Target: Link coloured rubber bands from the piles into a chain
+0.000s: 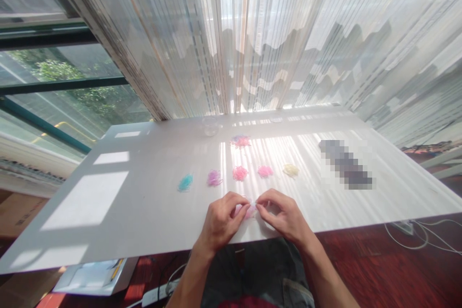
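Head view: L hand (224, 219) and R hand (280, 212) meet near the front edge of the white, smooth-topped table (151, 216), thumb and index of each pinched close together. Can't tell what, if anything, is in either pinch (too small, fingertips partly cover it). Directly by the fingers lies a small pile of thin pink-and-lilac strands (245, 211), partly hidden behind the L hand.

Beyond, a row of little loose piles, L to R: teal strands (186, 182), purple strands (214, 178), coral-pink strands (239, 173), bright pink strands (265, 171), pale yellow strands (290, 170). Behind the coral one, a mixed pink-and-blue pile (240, 141). Material unclear at this size. Farther back, a clear round container (211, 126), washed out by glare, so contents are hard to read. On the right, a dark long shape (346, 164) is pixelated; can't ID it.

Room: sheer striped curtain (245, 38) behind the table, green-framed window (61, 82) on the left w/ foliage outside, sun patches on the tabletop, reddish wood floor (375, 260). Cardboard box (19, 214) at far left, cut off by the frame; white power strip (159, 293) below, also partly cut off.
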{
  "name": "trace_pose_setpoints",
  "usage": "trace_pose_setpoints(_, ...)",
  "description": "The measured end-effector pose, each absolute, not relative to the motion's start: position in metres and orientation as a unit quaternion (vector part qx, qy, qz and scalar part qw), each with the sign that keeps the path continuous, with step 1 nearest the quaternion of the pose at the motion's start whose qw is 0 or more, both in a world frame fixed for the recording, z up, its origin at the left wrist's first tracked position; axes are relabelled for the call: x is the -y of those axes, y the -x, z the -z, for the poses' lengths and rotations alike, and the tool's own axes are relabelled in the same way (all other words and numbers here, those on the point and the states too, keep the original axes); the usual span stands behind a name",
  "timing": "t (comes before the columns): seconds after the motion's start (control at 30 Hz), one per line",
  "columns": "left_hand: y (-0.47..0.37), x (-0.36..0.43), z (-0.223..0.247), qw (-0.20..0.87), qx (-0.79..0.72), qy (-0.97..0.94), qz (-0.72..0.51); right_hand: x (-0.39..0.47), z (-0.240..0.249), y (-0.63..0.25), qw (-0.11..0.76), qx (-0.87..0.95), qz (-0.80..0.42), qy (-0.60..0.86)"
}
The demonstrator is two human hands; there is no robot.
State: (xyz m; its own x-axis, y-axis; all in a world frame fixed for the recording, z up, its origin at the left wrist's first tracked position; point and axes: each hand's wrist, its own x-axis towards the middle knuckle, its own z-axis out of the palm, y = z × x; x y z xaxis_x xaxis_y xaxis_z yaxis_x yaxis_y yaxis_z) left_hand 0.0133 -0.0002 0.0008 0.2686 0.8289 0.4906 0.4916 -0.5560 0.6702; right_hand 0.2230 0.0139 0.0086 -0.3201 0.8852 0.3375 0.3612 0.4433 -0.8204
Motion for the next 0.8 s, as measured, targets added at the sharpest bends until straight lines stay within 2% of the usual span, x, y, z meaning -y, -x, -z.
trace_pose_setpoints(0.17,-0.007,0.005,-0.013,0.215,-0.425,-0.748,-0.462,-0.014,-0.008,-0.224,0.413,0.740,-0.329,0.416)
trace_pose_setpoints(0.33,0.041,0.007,-0.028,0.120,-0.492,-0.720,-0.475,-0.013,-0.011,-0.223,0.407,0.737,-0.331,0.427)
trace_pose_setpoints(0.53,0.116,-0.001,-0.033,-0.002,-0.587,-0.699,-0.408,-0.013,-0.013,-0.222,0.407,0.737,-0.323,0.432)
trace_pose_setpoints(0.8,0.147,-0.018,-0.025,-0.045,-0.632,-0.699,-0.331,-0.013,-0.014,-0.221,0.402,0.738,-0.322,0.436)
